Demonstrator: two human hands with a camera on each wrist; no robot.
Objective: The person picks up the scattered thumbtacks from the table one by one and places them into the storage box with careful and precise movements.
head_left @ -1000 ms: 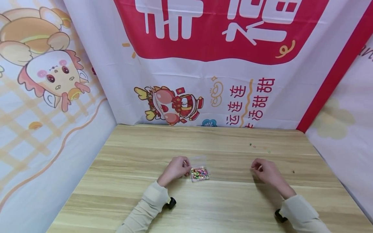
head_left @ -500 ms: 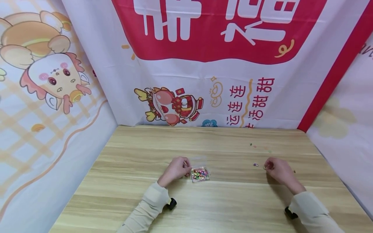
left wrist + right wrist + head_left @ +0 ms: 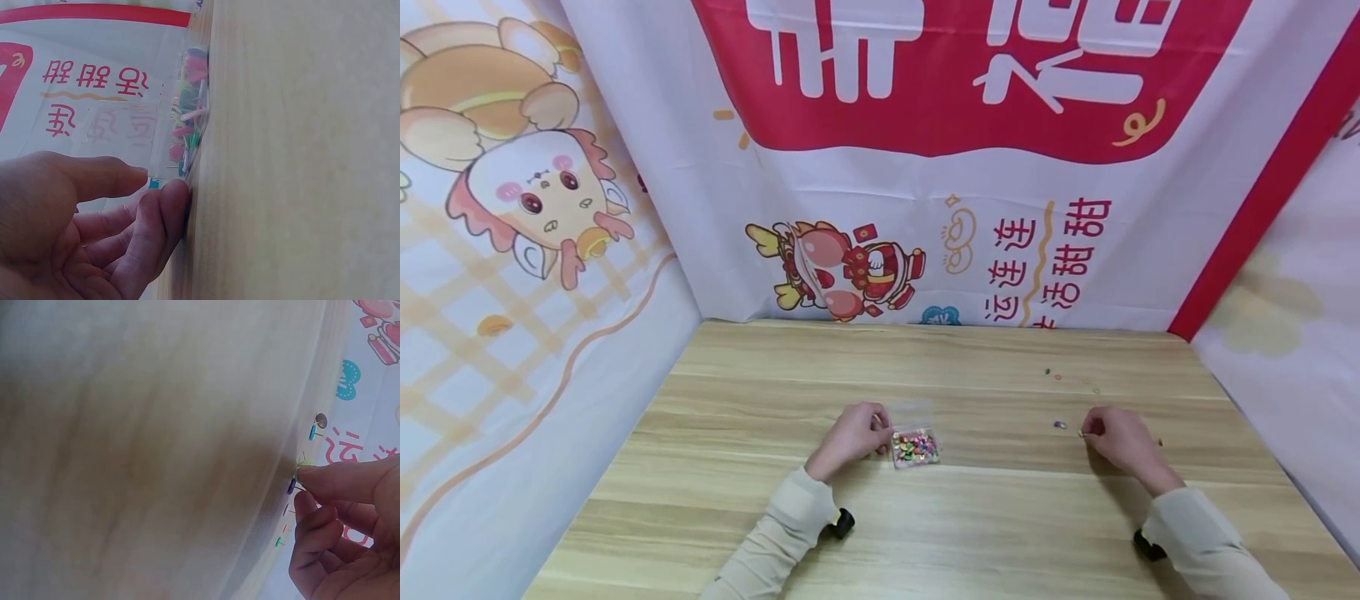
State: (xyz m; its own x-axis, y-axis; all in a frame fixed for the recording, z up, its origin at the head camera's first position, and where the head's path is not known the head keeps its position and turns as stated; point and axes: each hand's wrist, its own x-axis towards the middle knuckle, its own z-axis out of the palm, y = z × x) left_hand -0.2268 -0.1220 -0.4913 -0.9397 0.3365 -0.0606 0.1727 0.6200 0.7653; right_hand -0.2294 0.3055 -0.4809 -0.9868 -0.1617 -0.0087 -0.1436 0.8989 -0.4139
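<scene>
Has moved right hand (image 3: 1116, 442) rightward, baring a purple pin (image 3: 1060, 425) on the table (image 3: 970, 533), one more outside the bag (image 3: 913, 413); curls grip nearly closed at a yellow-green pin (image 3: 305, 463), hold unclear; pinches the bag, mid-table, with left hand (image 3: 853, 432).

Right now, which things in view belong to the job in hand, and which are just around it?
Job:
clear bag of tacks, pinched by the left hand
yellow-green tack at the fingertips of the right hand
loose tacks

Just around:
printed backdrop
patterned side cloth
</scene>
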